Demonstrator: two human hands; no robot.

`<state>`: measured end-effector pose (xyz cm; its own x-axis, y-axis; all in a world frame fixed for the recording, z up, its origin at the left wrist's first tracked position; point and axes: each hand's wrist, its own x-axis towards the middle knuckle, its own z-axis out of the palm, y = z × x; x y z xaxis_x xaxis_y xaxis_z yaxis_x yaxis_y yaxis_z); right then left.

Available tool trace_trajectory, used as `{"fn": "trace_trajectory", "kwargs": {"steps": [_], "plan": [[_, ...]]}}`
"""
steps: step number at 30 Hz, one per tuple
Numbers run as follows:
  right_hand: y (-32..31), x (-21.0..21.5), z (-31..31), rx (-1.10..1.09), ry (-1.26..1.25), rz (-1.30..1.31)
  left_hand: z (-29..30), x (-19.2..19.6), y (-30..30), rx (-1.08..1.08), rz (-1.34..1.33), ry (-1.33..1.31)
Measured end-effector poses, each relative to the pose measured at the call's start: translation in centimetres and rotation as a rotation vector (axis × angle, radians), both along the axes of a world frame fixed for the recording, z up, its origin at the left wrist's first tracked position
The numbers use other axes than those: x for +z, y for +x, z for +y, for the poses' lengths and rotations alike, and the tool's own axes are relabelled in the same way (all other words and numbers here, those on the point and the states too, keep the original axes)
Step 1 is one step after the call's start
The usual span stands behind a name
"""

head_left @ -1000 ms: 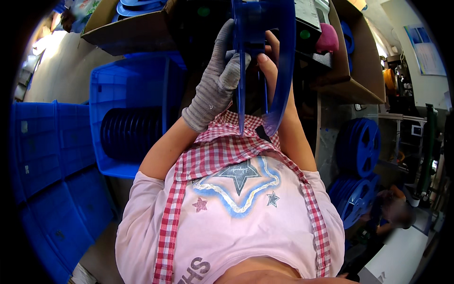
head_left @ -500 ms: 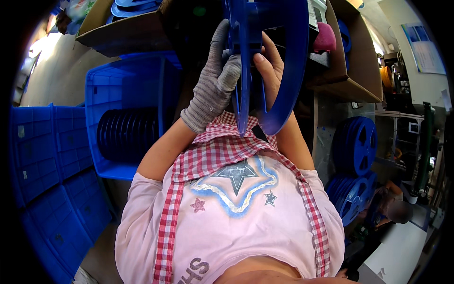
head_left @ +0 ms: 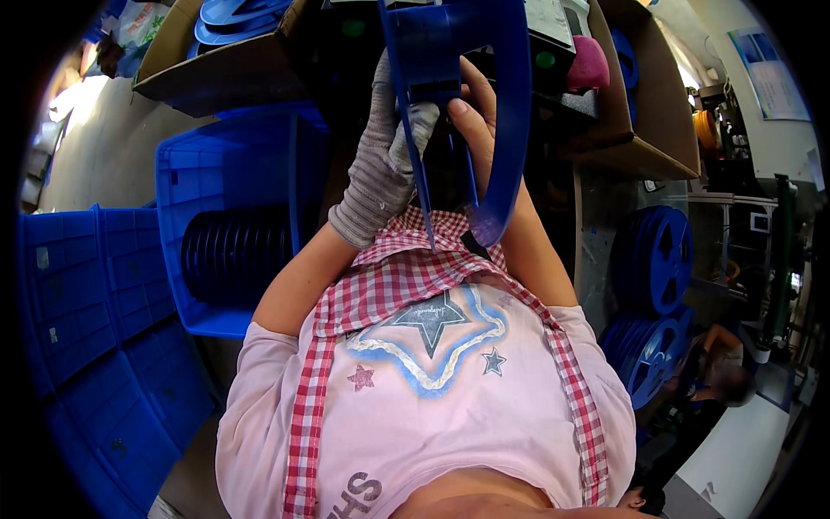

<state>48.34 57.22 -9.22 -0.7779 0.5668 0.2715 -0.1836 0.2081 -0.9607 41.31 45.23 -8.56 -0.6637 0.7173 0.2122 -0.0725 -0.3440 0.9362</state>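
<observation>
A large blue plastic reel (head_left: 512,121) stands edge-on in front of my chest, its two flanges joined by a hub. My left hand (head_left: 380,169), in a grey knit glove, is closed on the left flange, with the thumb near the hub. Bare, my right hand (head_left: 477,112) grips the reel from the right, its fingers bent close to the hub and showing through the gap between the flanges. Part of the right palm is hidden behind the right flange.
To the left, a blue bin (head_left: 212,320) holds a row of dark reels (head_left: 238,255), beside stacked blue crates (head_left: 73,294). Cardboard boxes (head_left: 220,73) (head_left: 640,151) flank the dark bench. Blue reels (head_left: 661,259) are stacked at the right, near another person (head_left: 718,363). A pink object (head_left: 590,65) lies ahead.
The reel has shifted left and turned a little, and both hands have moved with it. My grip on it stays much the same.
</observation>
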Motion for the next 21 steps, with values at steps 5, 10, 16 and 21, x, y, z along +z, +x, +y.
{"fn": "trace_trajectory", "kwargs": {"steps": [5, 10, 16, 21], "plan": [[-0.2, -0.5, 0.4, -0.017, 0.073, 0.002, 0.3, -1.8, -0.4, 0.013, 0.008, -0.13], [0.3, 1.4, 1.2, 0.0, 0.219, -0.115, 0.3, -3.4, -1.2, -0.071, -0.114, -0.102], [1.9, 6.2, 4.6, 0.006, 0.633, -0.287, 0.7, 0.3, -2.1, -0.163, -0.299, 0.117], [0.8, 9.7, 8.3, 0.016, 0.814, -0.495, 5.2, -1.8, -7.8, -0.459, -0.376, 0.29]]}}
